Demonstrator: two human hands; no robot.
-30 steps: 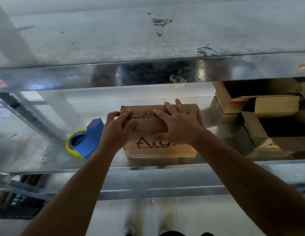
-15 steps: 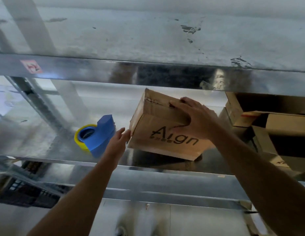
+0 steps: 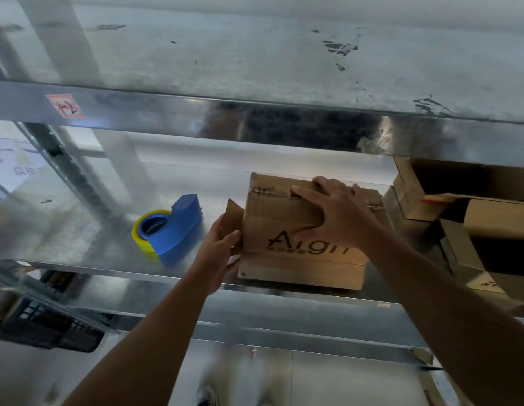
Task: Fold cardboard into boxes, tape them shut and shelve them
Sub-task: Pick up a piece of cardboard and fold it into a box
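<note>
A brown cardboard box (image 3: 287, 227) printed with dark letters rests on the metal shelf (image 3: 88, 238) near its front edge. My right hand (image 3: 337, 213) lies across the box's top and front, fingers spread and pressing on it. My left hand (image 3: 221, 253) grips the small side flap (image 3: 233, 221) that sticks out at the box's left end. A blue tape dispenser (image 3: 174, 228) with a yellow roll stands on the shelf just left of my left hand.
Several open cardboard boxes (image 3: 471, 218) crowd the shelf's right end, close to the held box. An upper metal shelf (image 3: 255, 121) overhangs everything. A dark plastic crate (image 3: 47, 323) sits lower left. The floor shows below.
The box has turned from tilted to level and sits flat on the shelf. My left hand, apart from the box before, has closed on its left flap. My right hand stayed on top.
</note>
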